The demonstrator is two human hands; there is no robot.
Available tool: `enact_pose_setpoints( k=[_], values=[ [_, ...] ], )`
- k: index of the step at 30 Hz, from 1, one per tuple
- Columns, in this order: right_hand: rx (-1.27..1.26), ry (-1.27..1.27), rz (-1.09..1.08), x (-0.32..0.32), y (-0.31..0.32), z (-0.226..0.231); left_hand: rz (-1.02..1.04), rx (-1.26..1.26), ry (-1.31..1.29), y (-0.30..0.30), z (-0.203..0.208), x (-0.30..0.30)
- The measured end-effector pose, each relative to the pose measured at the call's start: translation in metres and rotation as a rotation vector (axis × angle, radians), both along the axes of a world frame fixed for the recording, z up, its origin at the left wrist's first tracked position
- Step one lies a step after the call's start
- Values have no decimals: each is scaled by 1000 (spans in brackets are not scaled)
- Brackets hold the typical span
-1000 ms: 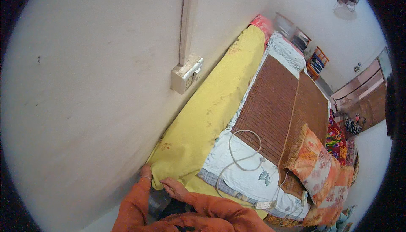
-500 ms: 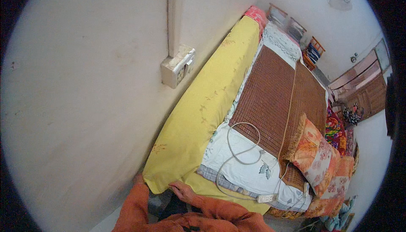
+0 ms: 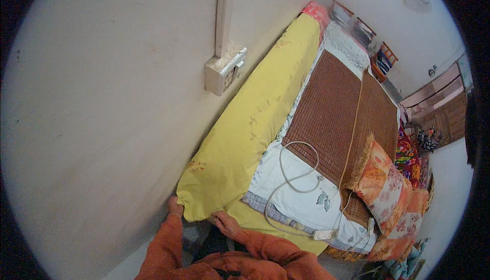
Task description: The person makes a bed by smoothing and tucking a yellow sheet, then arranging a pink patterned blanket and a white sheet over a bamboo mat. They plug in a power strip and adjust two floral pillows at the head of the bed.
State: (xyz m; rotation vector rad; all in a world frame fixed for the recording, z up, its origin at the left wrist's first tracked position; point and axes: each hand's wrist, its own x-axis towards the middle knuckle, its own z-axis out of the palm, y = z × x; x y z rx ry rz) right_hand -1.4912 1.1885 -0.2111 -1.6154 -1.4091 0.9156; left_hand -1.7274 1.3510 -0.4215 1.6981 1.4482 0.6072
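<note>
A long yellow bed sheet [image 3: 232, 142] with small printed flowers runs along the wall side of the bed. My left hand [image 3: 175, 206] is closed on its near corner, right beside the wall; part of its fingers is behind the cloth. My right hand [image 3: 227, 224] pinches the sheet's near edge a little to the right, the fingertips partly tucked at the fold. Between the hands the cloth hangs slightly bunched. Another stretch of yellow cloth [image 3: 270, 225] lies at the bed's near end, under a white cover [image 3: 293, 188] with a butterfly print.
A brown woven mat [image 3: 326, 96] covers the bed's middle. On the near end lies a looped pale cable [image 3: 282, 167] with a white power strip [image 3: 324, 234]. An orange fringed pillow [image 3: 383, 178] rests at right. A socket box [image 3: 225, 71] juts from the left wall.
Both hands have moved slightly forward with the yellow sheet's near end. My left hand, mostly hidden before, now shows at the corner. The view has shifted a little.
</note>
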Motion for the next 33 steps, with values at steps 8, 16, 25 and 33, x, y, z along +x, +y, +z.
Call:
enact_pose_setpoints(
  k=[8,16,25,33],
  values=[
    [-164,-11,0,0,-2,0,-388,-42,732,-31,26,-32],
    [-145,2,-48,11,-9,-1,-212,-130,757,-31,24,-16],
    [-222,1,-76,14,-6,-9,-152,-309,732,-21,-3,-56],
    [-275,-707,109,25,-51,-77,-237,-175,586,-55,53,-18]
  ],
)
